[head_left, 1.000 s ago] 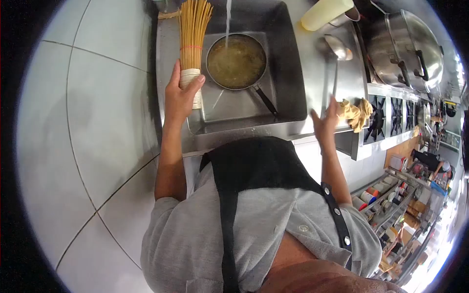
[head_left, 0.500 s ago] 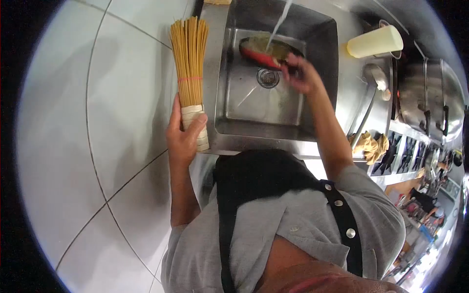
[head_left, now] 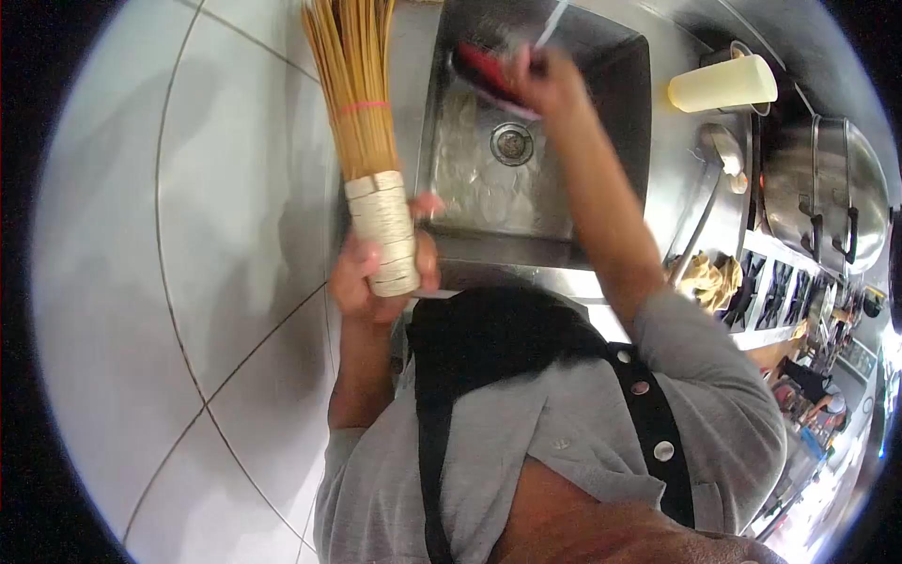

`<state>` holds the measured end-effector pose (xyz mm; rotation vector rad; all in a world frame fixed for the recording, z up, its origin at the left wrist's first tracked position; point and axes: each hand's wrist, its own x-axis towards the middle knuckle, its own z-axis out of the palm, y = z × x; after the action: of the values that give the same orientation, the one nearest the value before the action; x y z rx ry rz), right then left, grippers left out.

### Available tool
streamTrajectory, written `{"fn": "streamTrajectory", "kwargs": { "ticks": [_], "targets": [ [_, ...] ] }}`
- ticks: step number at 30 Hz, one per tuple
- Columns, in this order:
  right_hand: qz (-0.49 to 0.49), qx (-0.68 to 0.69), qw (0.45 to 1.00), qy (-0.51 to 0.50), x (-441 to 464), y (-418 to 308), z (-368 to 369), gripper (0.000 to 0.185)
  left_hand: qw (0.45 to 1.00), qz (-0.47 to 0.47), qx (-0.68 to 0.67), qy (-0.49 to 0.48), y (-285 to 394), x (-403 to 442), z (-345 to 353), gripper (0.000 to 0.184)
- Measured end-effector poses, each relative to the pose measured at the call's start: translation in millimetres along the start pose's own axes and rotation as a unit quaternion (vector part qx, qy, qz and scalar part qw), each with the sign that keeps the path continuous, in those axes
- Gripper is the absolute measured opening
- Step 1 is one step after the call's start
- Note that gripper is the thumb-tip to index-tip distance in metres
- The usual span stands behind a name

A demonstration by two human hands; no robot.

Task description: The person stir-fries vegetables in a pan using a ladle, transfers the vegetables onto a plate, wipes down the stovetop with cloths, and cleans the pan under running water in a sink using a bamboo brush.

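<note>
My left hand (head_left: 352, 284) is wrapped round the pale bound handle of a bamboo whisk brush (head_left: 369, 132), whose bristles point away from me beside the sink. A thin pinkish-red band circles the bristles. Over the far part of the steel sink (head_left: 628, 179), my right hand (head_left: 550, 83), blurred by motion, is closed on the handle end of a red and black pan (head_left: 484, 70). The pan is tilted with its red outside toward me, so its inside is mostly hidden. A stream of water (head_left: 552, 21) comes down just behind that hand.
The sink's drain (head_left: 512, 144) lies below the pan, and water spreads over the basin floor. To the right are a pale yellow plastic jug (head_left: 723, 83), a ladle (head_left: 700, 226), a tan cloth (head_left: 709, 280) and a large steel pot (head_left: 822, 193). A person (head_left: 817, 390) stands far off.
The pan has been tipped up and moved slightly back and left, and water has spread over the basin. My left hand has raised and turned the brush, its fingers now further round the handle.
</note>
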<state>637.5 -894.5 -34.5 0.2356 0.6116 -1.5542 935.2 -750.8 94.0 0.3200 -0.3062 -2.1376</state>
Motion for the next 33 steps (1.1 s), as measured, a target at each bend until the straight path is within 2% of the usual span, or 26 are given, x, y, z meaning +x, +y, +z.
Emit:
{"fn": "streamTrajectory", "kwargs": {
  "ticks": [2,3,4,5,7,9,12,15,17,19,20,21,23,24,25,27,28,30,32,33],
  "targets": [
    [0.075,0.055,0.989,0.115,-75,29,-80,0.022,0.973,-0.108,0.171,0.108,-13,15,-16,0.070],
    [0.133,-0.099,0.980,0.110,-114,36,-130,0.025,0.939,-0.163,0.256,0.161,-17,22,-21,0.070],
    [0.185,-0.140,0.960,0.157,-140,32,-169,0.029,0.881,-0.211,0.382,0.181,-17,35,-25,0.072],
    [0.238,-0.178,0.933,0.202,-158,24,-193,0.033,0.839,-0.185,0.484,0.168,-21,49,-36,0.073],
    [0.166,-0.428,0.840,0.289,-155,8,-213,0.037,0.719,-0.120,0.673,0.127,-39,82,-70,0.074],
    [0.042,-0.645,0.726,0.234,-141,-13,-205,0.044,0.570,-0.130,0.807,0.086,-61,126,-79,0.075],
    [0.055,-0.626,0.728,0.274,-91,-38,-237,0.052,0.419,-0.264,0.868,0.030,-101,174,-98,0.070],
    [-0.076,-0.704,0.672,0.215,-70,-31,-299,0.065,0.351,-0.292,0.889,-0.035,-109,198,-142,0.059],
    [-0.093,-0.691,0.675,0.239,-64,-41,-282,0.071,0.390,-0.271,0.879,0.043,-113,243,-148,0.049],
    [-0.059,-0.673,0.690,0.261,-70,-25,-280,0.075,0.446,-0.258,0.834,0.198,-149,266,-181,0.048],
    [-0.033,-0.671,0.692,0.264,-63,-32,-279,0.075,0.420,-0.295,0.839,0.181,-168,258,-181,0.039],
    [0.002,-0.672,0.692,0.265,-65,-34,-282,0.076,0.475,-0.258,0.830,0.137,-168,230,-181,0.040],
    [-0.036,-0.706,0.645,0.292,-57,-24,-296,0.074,0.575,-0.171,0.799,0.040,-145,188,-186,0.043],
    [-0.056,-0.721,0.620,0.306,-54,-21,-299,0.073,0.556,-0.251,0.783,0.123,-134,220,-214,0.043],
    [-0.044,-0.714,0.635,0.290,-56,-24,-297,0.071,0.527,-0.328,0.757,0.204,-123,250,-244,0.043],
    [-0.017,-0.690,0.673,0.266,-62,-25,-286,0.069,0.569,-0.259,0.733,0.269,-156,298,-194,0.044],
    [0.005,-0.684,0.679,0.268,-59,-32,-274,0.066,0.614,-0.222,0.734,0.191,-189,285,-152,0.045],
    [0.074,-0.673,0.685,0.269,-71,-35,-260,0.061,0.567,-0.238,0.770,0.168,-198,207,-141,0.046],
    [-0.016,-0.695,0.657,0.290,-49,-22,-296,0.061,0.564,-0.244,0.773,0.158,-187,214,-163,0.048],
    [-0.048,-0.703,0.643,0.300,-50,-7,-312,0.061,0.575,-0.267,0.755,0.171,-153,222,-197,0.050]
  ]
}}
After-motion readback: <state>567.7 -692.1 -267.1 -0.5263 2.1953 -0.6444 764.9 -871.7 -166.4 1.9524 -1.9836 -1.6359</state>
